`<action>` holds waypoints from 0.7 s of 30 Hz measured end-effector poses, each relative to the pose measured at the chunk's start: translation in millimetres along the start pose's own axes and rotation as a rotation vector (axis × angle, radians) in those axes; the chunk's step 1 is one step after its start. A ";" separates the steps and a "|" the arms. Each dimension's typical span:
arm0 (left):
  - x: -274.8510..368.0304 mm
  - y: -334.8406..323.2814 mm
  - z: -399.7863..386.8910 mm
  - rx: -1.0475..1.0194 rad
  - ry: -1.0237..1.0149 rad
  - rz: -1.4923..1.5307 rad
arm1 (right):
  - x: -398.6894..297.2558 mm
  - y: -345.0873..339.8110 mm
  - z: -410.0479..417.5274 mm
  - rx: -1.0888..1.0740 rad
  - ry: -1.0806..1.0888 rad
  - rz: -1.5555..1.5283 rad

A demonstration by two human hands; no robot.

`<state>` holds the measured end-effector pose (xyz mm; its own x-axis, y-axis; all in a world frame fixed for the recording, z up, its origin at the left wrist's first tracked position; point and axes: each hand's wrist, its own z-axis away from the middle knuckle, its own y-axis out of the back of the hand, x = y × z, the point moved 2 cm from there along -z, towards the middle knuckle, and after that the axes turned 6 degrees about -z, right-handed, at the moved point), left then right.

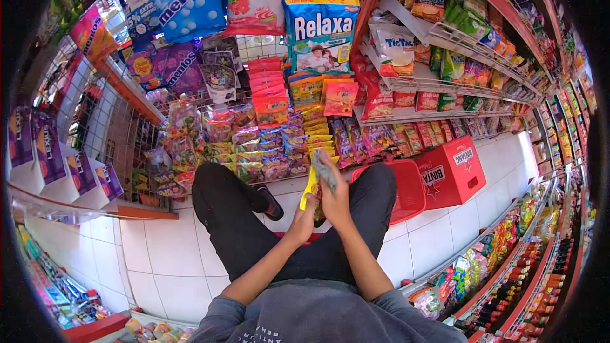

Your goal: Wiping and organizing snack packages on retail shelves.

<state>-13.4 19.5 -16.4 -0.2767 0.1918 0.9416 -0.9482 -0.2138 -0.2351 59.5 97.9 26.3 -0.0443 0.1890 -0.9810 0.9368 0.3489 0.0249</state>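
Observation:
Between my knees, my left hand grips the lower end of a yellow candy packet. A grey cloth is in my right hand, pressed against the packet's upper right side. The two hands are close together, and my fingers hide much of the packet's face. Just beyond them, small candy packets lie in rows on the low display shelf. Pink Yupi packets stand farther back on the same display.
A red plastic basket stands by my right knee, against a red Bintang carton. Large Relaxa bags hang above the display. Snack shelves rise at the right. Purple boxes line a counter at the left. White tiles cover the floor.

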 end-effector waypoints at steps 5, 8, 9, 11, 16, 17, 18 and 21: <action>-12.8 17.1 -9.7 0.102 -0.102 0.090 | -19.5 -25.6 39.3 -0.110 0.111 0.123; -8.8 12.4 -4.1 -0.003 0.047 0.287 | -20.8 -8.1 23.2 -0.044 0.121 0.205; -6.7 9.6 -2.3 -0.086 0.086 0.298 | -2.7 5.2 10.2 0.021 0.152 0.157; -5.5 17.7 -2.1 -0.082 0.060 0.334 | 8.0 24.5 -19.2 0.041 -0.149 -0.197; 9.7 39.1 -12.8 0.038 -0.008 0.009 | 36.0 57.1 -17.8 0.129 -0.578 -0.620; 13.3 43.5 -17.7 0.108 -0.035 -0.258 | 41.4 55.7 -8.4 0.053 -0.620 -0.676; 29.4 39.8 -19.6 0.190 -0.190 -0.399 | 39.0 48.7 1.8 -0.021 -0.607 -0.762; 8.3 44.6 -22.8 0.569 -0.338 -0.487 | 26.6 5.3 32.4 -0.051 -0.475 -0.465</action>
<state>-61.5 33.4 -24.6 0.2935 0.1089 0.9497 -0.7001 -0.6520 0.2911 74.5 75.1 -5.9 -0.2715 -0.4124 -0.8696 0.8390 0.3413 -0.4238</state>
